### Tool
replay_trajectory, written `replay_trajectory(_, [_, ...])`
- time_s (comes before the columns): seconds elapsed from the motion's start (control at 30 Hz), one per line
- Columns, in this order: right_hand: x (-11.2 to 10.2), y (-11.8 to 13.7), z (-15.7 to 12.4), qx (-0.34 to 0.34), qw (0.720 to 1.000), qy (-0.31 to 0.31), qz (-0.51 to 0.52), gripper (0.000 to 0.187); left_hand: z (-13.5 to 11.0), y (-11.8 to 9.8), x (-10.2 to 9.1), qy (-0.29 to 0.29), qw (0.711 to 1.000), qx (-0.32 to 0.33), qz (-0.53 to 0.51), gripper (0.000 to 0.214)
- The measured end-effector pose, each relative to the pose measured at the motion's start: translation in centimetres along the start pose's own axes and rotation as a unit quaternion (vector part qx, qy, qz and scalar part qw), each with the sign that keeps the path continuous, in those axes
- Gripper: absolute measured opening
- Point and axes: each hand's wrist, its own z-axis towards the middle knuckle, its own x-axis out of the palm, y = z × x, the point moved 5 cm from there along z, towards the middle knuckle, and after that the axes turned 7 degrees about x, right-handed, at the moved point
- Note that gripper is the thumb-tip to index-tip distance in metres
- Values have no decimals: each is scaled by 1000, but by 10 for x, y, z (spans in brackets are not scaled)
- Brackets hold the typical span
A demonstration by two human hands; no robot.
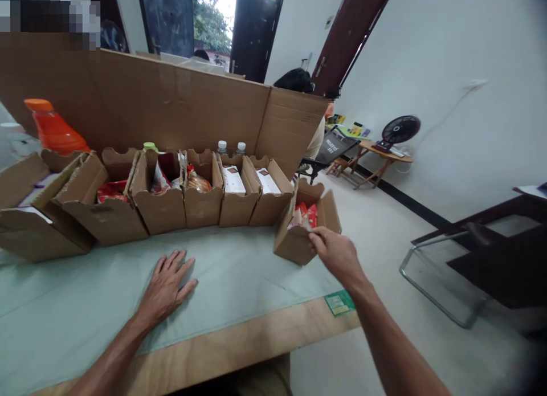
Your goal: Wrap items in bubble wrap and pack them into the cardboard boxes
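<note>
My left hand [166,285] lies flat on the pale green tablecloth [231,276], fingers spread, holding nothing. At the table's right end my right hand [337,253] is closed on the front rim of a small open cardboard box [290,245]. Red and white packets [304,213] show inside that box, and its side panel leans outward. A row of similar boxes stands to its left. The nearest, a cardboard box [270,208], has a white carton [267,181] in it. My right fingertips are partly hidden by the hand itself.
Behind the row rises a tall cardboard screen [192,105]. An orange bottle [60,128] stands at the back left, and white-capped bottles [240,148] show behind the row. A green card [339,303] lies by the table's right edge. A metal-legged chair [431,288] stands to the right; people are beyond the screen.
</note>
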Motion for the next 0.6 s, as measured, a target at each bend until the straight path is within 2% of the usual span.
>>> replay_trajectory(0.03, [1,16,-25,-12,999,12,29,23,1,1,-1,0,1000,-2,-6,51])
replay_trajectory(0.07, [1,35,-51,-29,994,21,100,24,1,1,-2,-2,1000,-4,-10,51])
replay_trajectory(0.1, [0,55,-78,-60,980,41,188,30,1,2,-4,-7,1000,-8,-14,51])
replay_trajectory(0.17, [-10,89,-126,-133,931,53,335,44,-1,2,-9,-28,999,-24,-23,51])
replay_trajectory(0.2, [-18,97,-144,-171,912,24,371,47,-3,1,-13,-41,998,-33,-31,51])
replay_trajectory(0.23, [-27,93,-154,-172,899,-30,400,44,-5,-3,-17,-52,997,-39,-45,50])
replay_trajectory(0.3, [-39,57,-153,-95,874,-187,439,33,-8,-18,-23,-63,993,-44,-89,50])
replay_trajectory(0.33, [-39,26,-144,-16,851,-266,452,26,-9,-30,-26,-60,990,-44,-122,50])
replay_trajectory(0.37, [-34,-7,-131,56,824,-323,462,25,-7,-44,-26,-52,985,-42,-160,52])
replay_trajectory(0.4, [-25,-37,-114,113,807,-343,467,30,-3,-61,-26,-40,977,-40,-204,55])
replay_trajectory(0.43, [-10,-64,-93,169,804,-317,474,38,3,-80,-24,-27,967,-37,-252,59])
replay_trajectory(0.47, [8,-87,-72,221,806,-263,482,45,12,-101,-20,-14,953,-31,-301,65])
replay_trajectory(0.5, [24,-103,-54,240,808,-231,486,49,21,-121,-16,-4,936,-24,-350,72])
replay_trajectory(0.53, [41,-113,-41,254,810,-198,491,52,32,-140,-10,2,919,-15,-395,80])
replay_trajectory(0.6, [71,-117,-27,255,812,-144,505,61,52,-169,3,8,886,-7,-464,94])
